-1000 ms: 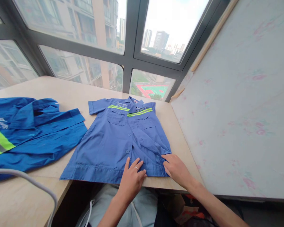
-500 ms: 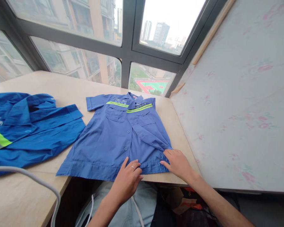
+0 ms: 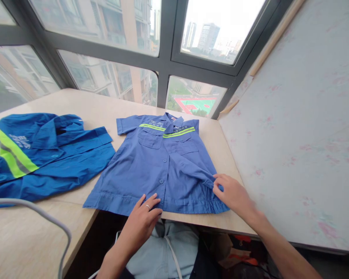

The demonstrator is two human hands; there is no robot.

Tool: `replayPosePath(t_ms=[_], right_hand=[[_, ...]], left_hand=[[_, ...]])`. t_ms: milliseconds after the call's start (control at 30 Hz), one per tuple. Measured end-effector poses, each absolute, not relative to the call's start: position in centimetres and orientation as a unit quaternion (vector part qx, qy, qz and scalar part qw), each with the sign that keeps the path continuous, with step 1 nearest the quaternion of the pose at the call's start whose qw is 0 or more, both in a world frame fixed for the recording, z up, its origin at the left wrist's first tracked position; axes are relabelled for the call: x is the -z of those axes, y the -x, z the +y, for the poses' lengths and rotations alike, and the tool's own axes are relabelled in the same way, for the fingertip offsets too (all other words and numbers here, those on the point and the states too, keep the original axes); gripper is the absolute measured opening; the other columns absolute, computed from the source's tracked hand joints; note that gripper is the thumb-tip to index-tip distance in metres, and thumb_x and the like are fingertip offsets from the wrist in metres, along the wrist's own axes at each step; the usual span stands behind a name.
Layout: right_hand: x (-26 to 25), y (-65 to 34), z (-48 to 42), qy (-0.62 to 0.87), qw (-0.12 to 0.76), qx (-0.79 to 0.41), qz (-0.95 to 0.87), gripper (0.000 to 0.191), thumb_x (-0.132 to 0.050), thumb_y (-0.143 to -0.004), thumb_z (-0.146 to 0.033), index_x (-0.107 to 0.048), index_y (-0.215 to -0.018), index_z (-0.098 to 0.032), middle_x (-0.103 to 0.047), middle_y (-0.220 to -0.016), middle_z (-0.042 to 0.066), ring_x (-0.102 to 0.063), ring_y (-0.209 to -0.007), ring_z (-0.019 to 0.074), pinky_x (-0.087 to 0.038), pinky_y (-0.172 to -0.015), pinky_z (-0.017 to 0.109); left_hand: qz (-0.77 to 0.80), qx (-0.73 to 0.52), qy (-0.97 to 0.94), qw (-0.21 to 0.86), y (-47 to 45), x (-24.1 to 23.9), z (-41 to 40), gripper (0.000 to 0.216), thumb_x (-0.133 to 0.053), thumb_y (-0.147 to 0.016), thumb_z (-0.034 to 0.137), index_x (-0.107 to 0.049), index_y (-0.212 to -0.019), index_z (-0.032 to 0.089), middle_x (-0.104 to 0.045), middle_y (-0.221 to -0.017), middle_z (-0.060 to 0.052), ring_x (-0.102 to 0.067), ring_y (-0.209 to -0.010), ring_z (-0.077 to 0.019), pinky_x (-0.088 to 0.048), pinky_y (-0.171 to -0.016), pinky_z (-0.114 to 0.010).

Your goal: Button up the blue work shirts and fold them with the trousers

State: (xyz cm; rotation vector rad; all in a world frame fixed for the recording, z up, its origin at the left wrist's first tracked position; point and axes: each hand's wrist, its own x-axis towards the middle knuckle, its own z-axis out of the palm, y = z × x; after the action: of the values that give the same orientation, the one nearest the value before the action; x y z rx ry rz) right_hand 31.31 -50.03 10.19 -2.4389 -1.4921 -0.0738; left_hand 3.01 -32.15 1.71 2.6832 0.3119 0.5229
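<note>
A blue short-sleeved work shirt (image 3: 151,166) with yellow-green reflective strips lies front up on the pale wooden table (image 3: 84,112), collar toward the window. My left hand (image 3: 141,221) rests on its bottom hem near the button placket, fingers bent and partly stretched, a ring on one finger. My right hand (image 3: 234,193) is at the shirt's right side edge, its fingers pinched on a fold of the cloth there.
A second, darker blue shirt (image 3: 43,155) with a reflective stripe lies crumpled on the table's left. A white cable (image 3: 46,219) curves across the near left corner. A pale speckled wall (image 3: 302,128) rises on the right; windows stand behind the table.
My right hand has moved from the bottom hem up to the shirt's right edge and pinched the fabric. My left hand slid slightly back toward the hem's edge. The view shifted a little left.
</note>
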Motion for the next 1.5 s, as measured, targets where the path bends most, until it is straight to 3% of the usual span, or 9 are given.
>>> replayPosePath(t_ms=[167, 267, 433, 667, 833, 1100, 1300, 1400, 1500], right_hand=[[-12.6, -24.7, -48.1, 0.769, 0.351, -0.114, -0.522, 0.018, -0.046, -0.093, -0.021, -0.061, -0.083, -0.019, -0.066, -0.081, 0.002, -0.061, -0.075, 0.0146, -0.047, -0.069, 0.024], [-10.4, -20.2, -46.5, 0.661, 0.350, -0.271, -0.605, 0.016, -0.048, -0.093, -0.018, -0.063, -0.088, -0.019, -0.067, -0.089, 0.003, -0.062, -0.083, 0.0147, -0.048, -0.078, 0.024], [-7.9, -20.4, -45.6, 0.718, 0.385, -0.249, -0.523, 0.015, -0.048, -0.093, -0.018, -0.063, -0.087, -0.018, -0.065, -0.086, 0.003, -0.059, -0.079, 0.0147, -0.045, -0.074, 0.025], [-8.4, -22.6, -47.9, 0.642, 0.351, -0.388, -0.560, 0.015, -0.059, -0.092, -0.031, -0.067, -0.091, -0.019, -0.069, -0.095, 0.004, -0.062, -0.088, 0.0159, -0.049, -0.081, 0.026], [-5.6, -23.3, -46.6, 0.679, 0.411, -0.296, -0.532, 0.027, -0.053, -0.096, -0.040, -0.064, -0.111, -0.020, -0.067, -0.117, 0.009, -0.062, -0.108, 0.0205, -0.050, -0.095, 0.034], [-2.5, -29.6, -40.8, 0.761, 0.224, -0.044, -0.608, 0.055, -0.050, -0.095, -0.038, -0.042, -0.146, -0.018, -0.039, -0.153, 0.015, -0.034, -0.143, 0.0287, -0.032, -0.115, 0.052], [-2.0, -33.8, -40.6, 0.770, 0.072, -0.046, -0.632, 0.053, -0.048, -0.096, -0.041, -0.051, -0.140, -0.012, -0.045, -0.149, 0.020, -0.041, -0.139, 0.0315, -0.039, -0.111, 0.049], [-4.5, -34.8, -38.9, 0.778, 0.027, -0.085, -0.622, 0.044, -0.041, -0.098, -0.040, -0.060, -0.132, -0.018, -0.060, -0.136, 0.015, -0.056, -0.126, 0.0295, -0.048, -0.102, 0.045], [-8.2, -35.8, -34.6, 0.791, -0.007, -0.065, -0.608, 0.040, -0.038, -0.099, -0.032, -0.057, -0.133, -0.022, -0.066, -0.127, 0.011, -0.064, -0.115, 0.0289, -0.052, -0.094, 0.044]], left_hand=[[0.126, -0.272, -0.926, 0.230, -3.7, -2.8, -32.6, 0.022, -0.049, -0.096, 0.022, -0.070, -0.101, 0.024, -0.074, -0.105, -0.006, -0.068, -0.106, -0.0204, -0.052, -0.101, -0.043], [0.149, -0.320, -0.903, 0.244, -3.6, -3.2, -33.1, 0.021, -0.051, -0.095, 0.020, -0.069, -0.103, 0.024, -0.073, -0.106, -0.005, -0.068, -0.103, -0.0187, -0.054, -0.097, -0.037], [0.182, -0.358, -0.882, 0.244, -2.6, -3.3, -34.1, 0.020, -0.055, -0.092, 0.017, -0.070, -0.104, 0.024, -0.070, -0.105, -0.006, -0.066, -0.099, -0.0188, -0.056, -0.087, -0.033], [0.296, -0.263, -0.842, 0.367, -1.6, -2.9, -36.9, 0.023, -0.054, -0.091, 0.030, -0.065, -0.073, 0.021, -0.059, -0.066, -0.001, -0.057, -0.059, -0.0131, -0.047, -0.056, -0.024], [0.439, -0.193, -0.705, 0.523, -1.4, -2.3, -37.9, 0.033, -0.057, -0.085, 0.049, -0.069, -0.086, 0.019, -0.071, -0.074, -0.004, -0.065, -0.063, -0.0177, -0.052, -0.059, -0.026], [0.532, -0.261, -0.449, 0.669, -1.2, -1.8, -37.1, 0.084, -0.074, -0.066, 0.060, -0.042, -0.128, 0.014, -0.072, -0.092, -0.013, -0.069, -0.058, -0.0217, -0.046, -0.038, -0.024], [0.524, -0.312, -0.413, 0.676, -2.7, -2.5, -37.4, 0.108, -0.076, -0.066, 0.058, -0.020, -0.150, 0.020, -0.070, -0.083, -0.005, -0.063, -0.048, -0.0163, -0.037, -0.032, -0.018], [0.516, -0.294, -0.516, 0.617, -2.9, -2.3, -36.9, 0.100, -0.073, -0.071, 0.057, -0.027, -0.153, 0.022, -0.059, -0.064, 0.006, -0.055, -0.044, -0.0115, -0.046, -0.043, -0.021], [0.508, -0.256, -0.592, 0.571, -2.8, -1.9, -35.8, 0.084, -0.067, -0.075, 0.060, -0.048, -0.143, 0.016, -0.060, -0.067, 0.003, -0.052, -0.046, -0.0109, -0.050, -0.051, -0.024]])
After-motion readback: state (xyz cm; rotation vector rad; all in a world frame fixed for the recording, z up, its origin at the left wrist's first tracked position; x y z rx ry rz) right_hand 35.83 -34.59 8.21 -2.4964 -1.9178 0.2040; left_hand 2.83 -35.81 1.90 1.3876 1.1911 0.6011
